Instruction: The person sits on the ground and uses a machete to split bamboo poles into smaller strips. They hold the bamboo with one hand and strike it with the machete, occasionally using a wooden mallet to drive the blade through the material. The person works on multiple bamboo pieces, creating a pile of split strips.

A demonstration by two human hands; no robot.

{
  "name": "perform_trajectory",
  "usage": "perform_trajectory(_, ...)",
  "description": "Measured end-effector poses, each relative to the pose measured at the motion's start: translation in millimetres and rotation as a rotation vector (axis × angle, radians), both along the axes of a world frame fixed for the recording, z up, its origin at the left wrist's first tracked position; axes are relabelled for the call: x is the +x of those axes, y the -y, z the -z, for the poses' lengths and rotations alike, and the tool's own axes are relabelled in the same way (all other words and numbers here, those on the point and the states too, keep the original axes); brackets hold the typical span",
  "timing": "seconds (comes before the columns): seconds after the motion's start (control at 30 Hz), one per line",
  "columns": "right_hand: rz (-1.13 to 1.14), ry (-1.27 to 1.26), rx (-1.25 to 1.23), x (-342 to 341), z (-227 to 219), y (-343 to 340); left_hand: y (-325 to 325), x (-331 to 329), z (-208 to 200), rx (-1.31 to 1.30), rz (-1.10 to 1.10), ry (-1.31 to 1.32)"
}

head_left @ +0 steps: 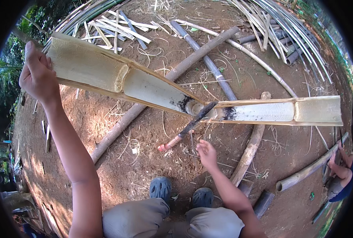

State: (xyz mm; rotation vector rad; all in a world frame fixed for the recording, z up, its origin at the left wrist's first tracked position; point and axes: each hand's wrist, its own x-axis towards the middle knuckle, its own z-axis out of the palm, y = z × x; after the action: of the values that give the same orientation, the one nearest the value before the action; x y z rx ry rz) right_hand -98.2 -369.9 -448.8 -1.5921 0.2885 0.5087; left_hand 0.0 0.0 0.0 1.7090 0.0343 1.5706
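A long piece of split bamboo (156, 88) stretches across the view, its pale hollow side showing. It forms a shallow V, with black marks near the low middle. My raised left hand (39, 71) is closed on its left end. A dark-bladed knife (198, 119) crosses the bamboo at the middle, its wrapped handle slanting down to the left; whether the blade is wedged in or only lies across is hard to tell. Just right of the handle, my right hand (207, 154) hangs apart from it, fingers loosely bent with nothing visible in them.
Round poles (184, 65) lie crossed on the earth beneath the bamboo, and another log (251, 152) lies at the right. Pale strips (119, 29) are heaped at the back. Long bamboo poles (279, 29) fill the far right. A co-worker (341, 174) handles a bamboo tube (303, 176).
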Motion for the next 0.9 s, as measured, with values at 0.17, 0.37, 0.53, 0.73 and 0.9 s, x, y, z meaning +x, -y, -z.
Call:
perform_trajectory(0.17, -0.129, 0.017, -0.007, 6.7, 5.2, -85.3, 3.6, 3.2, -6.2, 0.033, -0.007, -0.010)
perform_trajectory(0.37, -0.018, -0.064, -0.076, 6.0, 15.4, -96.2, 15.2, 21.0, -10.2, 0.065, 0.010, -0.010)
perform_trajectory(0.53, -0.036, -0.026, 0.097, 24.7, 18.5, -91.4, 27.0, 33.2, -23.3, 0.107, 0.060, -0.014)
perform_trajectory(0.73, 0.174, 0.380, -0.153, -32.8, -32.4, -63.3, 22.7, 30.8, -20.7, 0.126, -0.002, -0.021)
perform_trajectory(0.9, 0.349, 0.022, 0.127, -89.4, -50.3, 1.8, 19.4, 29.5, -18.8, 0.147, -0.088, -0.042)
